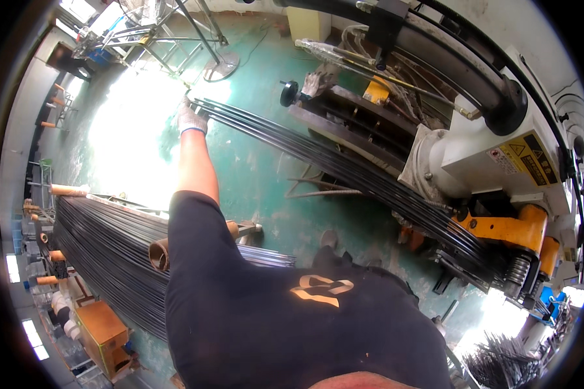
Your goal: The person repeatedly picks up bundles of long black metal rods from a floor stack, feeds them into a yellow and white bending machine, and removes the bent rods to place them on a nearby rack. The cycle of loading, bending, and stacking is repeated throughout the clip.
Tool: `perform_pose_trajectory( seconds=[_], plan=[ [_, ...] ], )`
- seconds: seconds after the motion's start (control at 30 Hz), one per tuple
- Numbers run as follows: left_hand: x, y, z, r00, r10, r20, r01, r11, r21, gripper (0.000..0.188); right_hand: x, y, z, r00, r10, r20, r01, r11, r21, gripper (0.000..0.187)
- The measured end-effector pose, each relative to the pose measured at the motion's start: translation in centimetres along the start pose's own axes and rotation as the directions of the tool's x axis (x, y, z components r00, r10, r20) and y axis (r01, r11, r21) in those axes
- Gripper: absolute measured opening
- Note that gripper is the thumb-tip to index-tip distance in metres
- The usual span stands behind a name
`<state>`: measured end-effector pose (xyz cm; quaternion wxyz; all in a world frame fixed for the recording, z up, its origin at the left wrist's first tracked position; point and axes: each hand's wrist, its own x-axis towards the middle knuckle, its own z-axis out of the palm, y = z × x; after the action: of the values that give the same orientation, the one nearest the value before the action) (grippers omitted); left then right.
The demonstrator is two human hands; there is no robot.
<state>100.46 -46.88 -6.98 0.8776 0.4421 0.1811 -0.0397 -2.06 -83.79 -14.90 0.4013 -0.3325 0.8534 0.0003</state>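
My left hand (191, 121), in a pale knitted glove, is stretched far out at the end of a bundle of long black metal tubes (305, 150). Its fingers close around the tube ends, though glare blurs them. From there the tubes slant down to the right. Their other ends lie in the machine, beside its yellow clamp arm (506, 228) and a coil spring (518, 270). My right hand does not show; my dark shirt covers the lower middle.
A large stack of black tubes (110, 253) lies on a rack at left, with a cardboard roll (159, 254) beside it. The machine's grey body (499, 155) fills the right. A round metal stand base (221, 67) is on the green floor. Cut pieces (499, 360) pile at lower right.
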Motion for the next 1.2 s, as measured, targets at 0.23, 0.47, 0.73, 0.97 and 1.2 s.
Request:
perform_pose_trajectory(
  seconds=[0.23,0.47,0.73,0.97,1.2],
  plan=[
    [-1.9,1.2,0.9,0.990,0.082,0.111,-0.105,0.969,0.224,0.034,0.8,0.1,0.3,0.982,-0.162,0.095,0.157,0.986,0.063,0.038],
    [-7.7,0.6,-0.8,0.918,-0.091,0.386,0.033,0.987,0.154,0.051,-0.8,-3.4,5.5,0.986,-0.118,0.120,0.103,0.987,0.119,0.033],
    [-9.0,-0.8,0.1,0.928,-0.078,0.364,0.063,0.997,0.053,0.037,-4.6,-6.3,6.3,0.948,-0.251,0.194,0.235,0.967,0.101,0.031],
    [-9.2,-1.5,0.2,0.941,-0.036,0.336,-0.036,0.978,0.206,0.037,-5.3,-6.0,6.4,0.970,-0.199,0.140,0.191,0.979,0.072,0.029],
    [-10.8,-1.3,1.5,0.943,0.026,0.331,-0.094,0.977,0.189,0.044,-4.4,-3.9,5.7,0.965,-0.207,0.159,0.199,0.978,0.066,0.029]
  ],
)
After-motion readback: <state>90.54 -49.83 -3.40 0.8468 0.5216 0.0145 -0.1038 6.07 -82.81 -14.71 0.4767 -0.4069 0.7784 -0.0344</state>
